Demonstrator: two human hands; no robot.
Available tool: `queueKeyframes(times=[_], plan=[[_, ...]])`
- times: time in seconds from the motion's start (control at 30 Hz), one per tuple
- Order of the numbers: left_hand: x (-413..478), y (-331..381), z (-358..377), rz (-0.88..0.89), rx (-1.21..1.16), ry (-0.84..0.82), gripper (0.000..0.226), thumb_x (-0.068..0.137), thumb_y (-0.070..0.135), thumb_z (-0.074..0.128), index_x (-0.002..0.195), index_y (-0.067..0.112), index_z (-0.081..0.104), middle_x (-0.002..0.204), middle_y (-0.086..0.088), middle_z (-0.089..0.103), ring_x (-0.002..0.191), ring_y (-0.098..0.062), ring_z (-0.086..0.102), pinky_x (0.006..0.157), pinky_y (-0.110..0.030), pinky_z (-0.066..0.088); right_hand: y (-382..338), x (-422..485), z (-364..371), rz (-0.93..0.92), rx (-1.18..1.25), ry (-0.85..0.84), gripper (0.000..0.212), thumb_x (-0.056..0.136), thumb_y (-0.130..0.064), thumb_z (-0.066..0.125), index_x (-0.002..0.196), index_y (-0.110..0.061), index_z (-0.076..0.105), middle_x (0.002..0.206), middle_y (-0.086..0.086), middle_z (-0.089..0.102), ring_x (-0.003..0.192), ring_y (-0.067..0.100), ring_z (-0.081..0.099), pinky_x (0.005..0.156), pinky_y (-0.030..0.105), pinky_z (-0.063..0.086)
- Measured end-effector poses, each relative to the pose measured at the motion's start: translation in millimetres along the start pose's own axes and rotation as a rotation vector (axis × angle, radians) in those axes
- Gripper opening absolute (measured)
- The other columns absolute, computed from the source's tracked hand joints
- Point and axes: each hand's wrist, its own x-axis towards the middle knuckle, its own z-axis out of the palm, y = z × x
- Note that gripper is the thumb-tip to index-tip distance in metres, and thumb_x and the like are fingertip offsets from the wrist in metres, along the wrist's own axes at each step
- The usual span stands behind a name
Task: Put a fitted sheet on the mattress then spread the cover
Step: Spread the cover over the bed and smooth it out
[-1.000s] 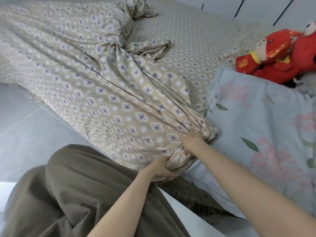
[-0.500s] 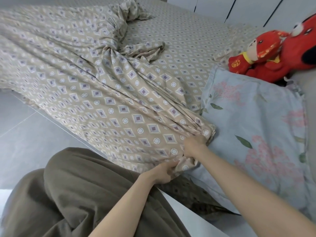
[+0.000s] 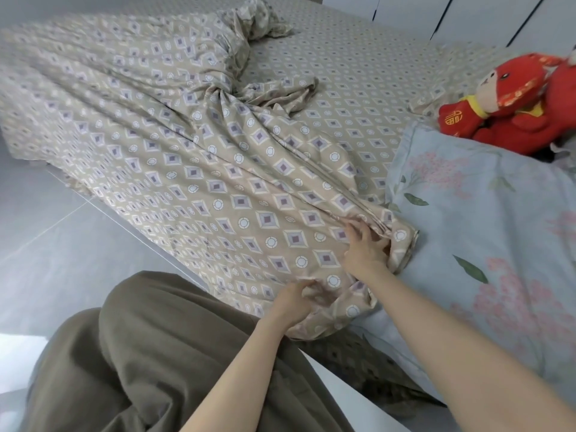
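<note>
A beige cover [image 3: 187,151] with a diamond-and-circle print lies twisted and bunched across the bed's left half and hangs over the near side. Under it, the fitted sheet [image 3: 358,73] in the same print is stretched over the mattress. My left hand [image 3: 296,302] grips the cover's lower edge near the bed side. A little further up, my right hand [image 3: 366,247] rests on the gathered corner folds with its fingers spread. That corner lies against the pillow.
A light blue floral pillow [image 3: 483,229] fills the near right of the bed. A red plush toy [image 3: 505,110] lies behind it. Grey tiled floor [image 3: 46,244] runs along the left. My olive trouser leg [image 3: 156,353] is at the bed's edge. White cupboard doors [image 3: 467,14] stand behind.
My right hand has loosened from a tight grip on the bunched corner and its fingers have spread. My left hand still grips the edge. The view has shifted slightly left.
</note>
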Motion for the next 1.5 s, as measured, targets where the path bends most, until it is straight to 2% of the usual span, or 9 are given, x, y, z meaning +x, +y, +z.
queueKeyframes(times=[0.1,0.23,0.37,0.47,0.7,0.93,1.1,1.27,1.5], plan=[[2,-3,-4,0.003,-0.024,-0.001,0.056,0.088,0.0,0.04,0.14,0.022,0.045,0.144,0.0,0.045,0.133,-0.019,0.039,0.103,-0.024,0.032,-2,0,1,-0.006,-0.137,-0.046,0.065,0.099,-0.029,0.035,0.153,-0.02,-0.001,0.158,0.0,-0.007,0.143,0.028,0.002,0.111,0.049,0.02],[4,-9,-10,-0.028,-0.051,0.114,0.049,0.09,0.001,0.04,0.135,0.018,0.049,0.134,-0.003,0.053,0.125,-0.018,0.047,0.1,-0.025,0.037,-5,13,-1,0.079,-0.005,-0.037,0.057,0.096,-0.027,0.042,0.149,-0.022,0.021,0.155,0.005,0.016,0.135,0.044,0.025,0.098,0.045,0.04],[13,-3,-16,0.02,-0.109,0.322,0.042,0.092,0.004,0.04,0.13,0.018,0.052,0.131,-0.002,0.053,0.118,-0.016,0.05,0.09,-0.021,0.038,-6,28,-24,-0.118,0.001,0.342,0.027,0.096,-0.021,0.044,0.119,-0.019,0.056,0.122,0.004,0.061,0.112,0.028,0.054,0.087,0.038,0.045],[19,2,-24,0.093,-0.127,0.459,0.041,0.095,0.008,0.042,0.133,0.022,0.05,0.136,0.001,0.045,0.125,-0.017,0.043,0.096,-0.027,0.039,-14,42,-35,-0.193,0.092,0.49,0.026,0.094,-0.022,0.047,0.118,-0.022,0.057,0.12,-0.002,0.059,0.113,0.023,0.047,0.091,0.038,0.038],[43,3,-22,0.202,0.107,0.464,0.049,0.096,0.013,0.042,0.144,0.023,0.038,0.152,0.003,0.03,0.144,-0.018,0.016,0.118,-0.034,0.017,-30,92,-55,-0.183,0.267,0.361,0.051,0.093,-0.025,0.053,0.139,-0.011,0.037,0.146,0.01,0.035,0.134,0.027,0.032,0.109,0.038,0.029],[74,8,-20,0.287,0.185,0.494,0.045,0.092,0.01,0.041,0.135,0.013,0.052,0.138,-0.005,0.049,0.133,-0.024,0.037,0.111,-0.045,0.029,-47,150,-56,0.101,0.581,-0.051,0.14,0.063,-0.05,0.084,0.149,-0.019,-0.021,0.16,0.01,0.004,0.145,0.036,0.015,0.113,0.052,0.028],[82,5,-19,0.262,0.187,0.557,0.043,0.087,0.004,0.046,0.127,0.012,0.059,0.128,-0.006,0.057,0.122,-0.028,0.047,0.104,-0.038,0.036,-53,156,-56,-0.016,0.534,-0.125,0.054,0.082,-0.037,0.072,0.121,-0.005,0.05,0.12,0.012,0.056,0.112,0.029,0.056,0.08,0.031,0.043],[79,16,-28,0.24,0.192,0.525,0.051,0.084,0.012,0.035,0.129,0.018,0.056,0.136,-0.007,0.049,0.123,-0.032,0.045,0.098,-0.043,0.039,-44,160,-73,-0.09,0.642,0.068,0.032,0.092,-0.04,0.057,0.112,-0.016,0.064,0.1,0.007,0.065,0.091,0.027,0.063,0.07,0.03,0.048],[92,41,-54,-0.028,0.395,0.206,0.052,0.098,0.029,0.033,0.146,0.043,0.022,0.159,-0.007,-0.005,0.144,-0.04,-0.002,0.113,-0.057,0.009,-25,172,-78,0.006,0.581,0.276,0.021,0.092,-0.031,0.054,0.112,-0.023,0.055,0.108,0.006,0.066,0.099,0.031,0.062,0.085,0.04,0.051]])
